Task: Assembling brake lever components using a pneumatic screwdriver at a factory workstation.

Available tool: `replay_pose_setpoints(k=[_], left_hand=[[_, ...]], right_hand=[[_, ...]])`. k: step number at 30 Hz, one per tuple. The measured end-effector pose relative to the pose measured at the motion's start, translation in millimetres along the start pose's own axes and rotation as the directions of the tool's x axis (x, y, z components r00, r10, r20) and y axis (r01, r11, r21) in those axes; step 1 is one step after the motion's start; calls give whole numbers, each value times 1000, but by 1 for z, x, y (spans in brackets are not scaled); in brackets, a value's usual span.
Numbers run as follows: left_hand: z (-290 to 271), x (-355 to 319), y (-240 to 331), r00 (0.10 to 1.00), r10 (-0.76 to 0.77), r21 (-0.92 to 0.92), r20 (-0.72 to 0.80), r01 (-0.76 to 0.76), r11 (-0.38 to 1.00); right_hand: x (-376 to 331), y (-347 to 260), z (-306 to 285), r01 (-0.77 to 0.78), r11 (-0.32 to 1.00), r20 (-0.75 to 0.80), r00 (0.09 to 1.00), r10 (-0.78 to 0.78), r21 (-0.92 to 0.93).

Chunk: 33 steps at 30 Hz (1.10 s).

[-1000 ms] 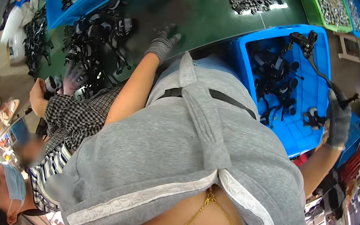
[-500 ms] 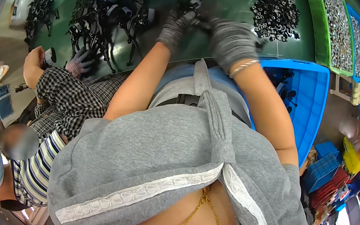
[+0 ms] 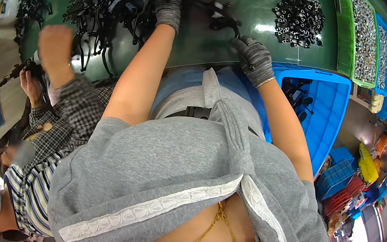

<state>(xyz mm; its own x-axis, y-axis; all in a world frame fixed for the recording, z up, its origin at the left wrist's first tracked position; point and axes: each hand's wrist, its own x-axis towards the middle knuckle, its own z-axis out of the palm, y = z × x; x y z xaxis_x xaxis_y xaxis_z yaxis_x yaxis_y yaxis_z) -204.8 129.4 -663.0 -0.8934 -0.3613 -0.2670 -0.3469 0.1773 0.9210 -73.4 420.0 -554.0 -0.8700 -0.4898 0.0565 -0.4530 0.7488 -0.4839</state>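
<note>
Bench (image 3: 203,48): green, strewn with black parts.
Blue bin (image 3: 325,115): by the right hip, holding a few black pieces.
Green tray (image 3: 358,40): full of small silvery hardware.
Black bracket (image 3: 220,18): on the bench between both hands; looks stiff and light, best taken by its arm.
Left hand (image 3: 169,11): gloved, fingers curled onto parts; grip unclear.
Right hand (image 3: 254,60): gloved, fingers bent down near the bracket's end; can't tell if pinching.
</note>
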Motion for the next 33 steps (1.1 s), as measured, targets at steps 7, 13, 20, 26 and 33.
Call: replay_pose_setpoints(k=[7,13,20,26,33], left_hand=[[17,-25,45,819,503,534,275,-565,629],[55,-70,26,903,321,560,286,-429,708],[65,-102,-29,581,581,638,570,-758,132],[66,-92,-43,631,477,678,612,-729,94],[-24,-203,12,930,235,457,281,-345,819]], right_hand=[[-16,15,32,-174,985,-106,979,173,-5],[-16,21,75,-330,938,-124,940,316,-110],[-26,34,108,-363,925,-249,912,327,-115],[-20,38,115,-256,928,-384,855,349,272],[5,30,109,-309,946,-455,832,318,97]])
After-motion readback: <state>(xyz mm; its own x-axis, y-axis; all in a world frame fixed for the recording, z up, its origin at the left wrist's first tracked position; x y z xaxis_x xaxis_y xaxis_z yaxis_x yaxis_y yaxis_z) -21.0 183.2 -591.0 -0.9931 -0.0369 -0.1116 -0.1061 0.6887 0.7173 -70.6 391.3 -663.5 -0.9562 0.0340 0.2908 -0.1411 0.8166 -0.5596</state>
